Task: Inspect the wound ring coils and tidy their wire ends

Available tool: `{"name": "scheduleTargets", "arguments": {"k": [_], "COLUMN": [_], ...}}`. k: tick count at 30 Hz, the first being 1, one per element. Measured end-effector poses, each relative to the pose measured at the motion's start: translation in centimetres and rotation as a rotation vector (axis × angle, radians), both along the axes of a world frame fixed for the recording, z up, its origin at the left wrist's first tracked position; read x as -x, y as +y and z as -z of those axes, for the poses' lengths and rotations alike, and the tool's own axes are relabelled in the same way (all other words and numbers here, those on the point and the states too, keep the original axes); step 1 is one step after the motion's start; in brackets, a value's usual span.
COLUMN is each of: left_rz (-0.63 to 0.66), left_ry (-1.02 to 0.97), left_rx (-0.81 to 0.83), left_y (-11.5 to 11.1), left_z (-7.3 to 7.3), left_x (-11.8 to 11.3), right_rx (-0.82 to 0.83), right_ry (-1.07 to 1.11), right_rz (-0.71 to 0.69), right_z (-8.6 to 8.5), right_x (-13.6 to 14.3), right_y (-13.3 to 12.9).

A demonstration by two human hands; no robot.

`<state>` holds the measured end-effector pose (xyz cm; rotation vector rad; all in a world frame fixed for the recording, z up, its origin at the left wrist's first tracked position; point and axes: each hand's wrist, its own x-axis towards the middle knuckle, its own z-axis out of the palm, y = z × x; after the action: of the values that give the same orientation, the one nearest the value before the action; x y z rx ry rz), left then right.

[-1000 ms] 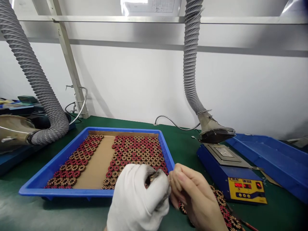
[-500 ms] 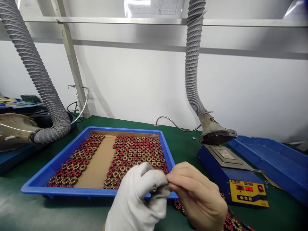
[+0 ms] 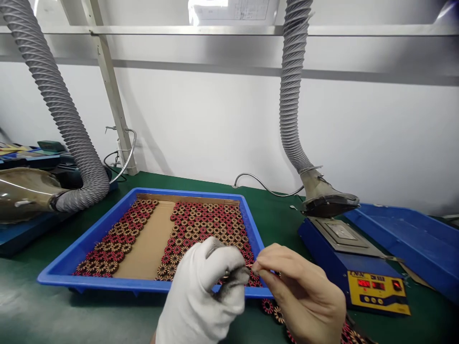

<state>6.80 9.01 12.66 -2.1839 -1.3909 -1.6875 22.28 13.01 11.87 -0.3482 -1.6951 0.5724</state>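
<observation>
My left hand (image 3: 208, 286), in a white glove with darkened fingertips, is closed in front of the blue tray. A small glint shows between its fingers, but the thing it grips is mostly hidden. Just to its right, my bare right hand (image 3: 304, 291) pinches with thumb and forefinger. A thin reddish wire (image 3: 249, 265) spans the small gap between the two hands. Behind them, the blue tray (image 3: 103, 284) holds rows of small wound rings (image 3: 201, 222), red-and-black and copper-and-black, on brown cardboard. More wound rings (image 3: 267, 306) lie on the table below my right hand.
On the right stands a blue heating unit (image 3: 376, 289) with a yellow panel and lit red digits. An extraction hood (image 3: 330, 203) on a grey hose hangs over its plate. Another blue tray (image 3: 412, 229) lies behind. At left is a second hood (image 3: 28, 196).
My right fingertips have moved slightly right, away from the gloved fingers, opening a small gap with the wire in it. The whole view has shifted a little.
</observation>
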Motion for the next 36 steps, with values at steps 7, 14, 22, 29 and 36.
{"name": "scheduleTargets", "arguments": {"k": [7, 14, 22, 29, 36], "left_rz": [0.144, -0.012, -0.196, 0.095, -0.157], "left_ry": [-0.096, 0.152, 0.300, -0.091, 0.303], "left_rx": [0.075, -0.027, -0.149, 0.088, -0.112], "left_y": [0.2, -0.1, -0.3, 0.2, -0.1], "left_z": [0.5, -0.1, 0.0, 0.4, 0.2], "left_x": [0.0, 0.0, -0.1, -0.1, -0.4], "right_rx": [-0.100, -0.180, 0.645, -0.024, 0.038], "right_ry": [-0.093, -0.203, 0.071, -0.107, -0.226], "right_rz": [-0.022, 0.070, -0.452, -0.082, 0.085], "right_z": [0.1, -0.1, 0.7, 0.4, 0.2], "right_x": [0.0, -0.1, 0.6, -0.1, 0.3], "right_y": [0.5, 0.3, 0.0, 0.8, 0.0]}}
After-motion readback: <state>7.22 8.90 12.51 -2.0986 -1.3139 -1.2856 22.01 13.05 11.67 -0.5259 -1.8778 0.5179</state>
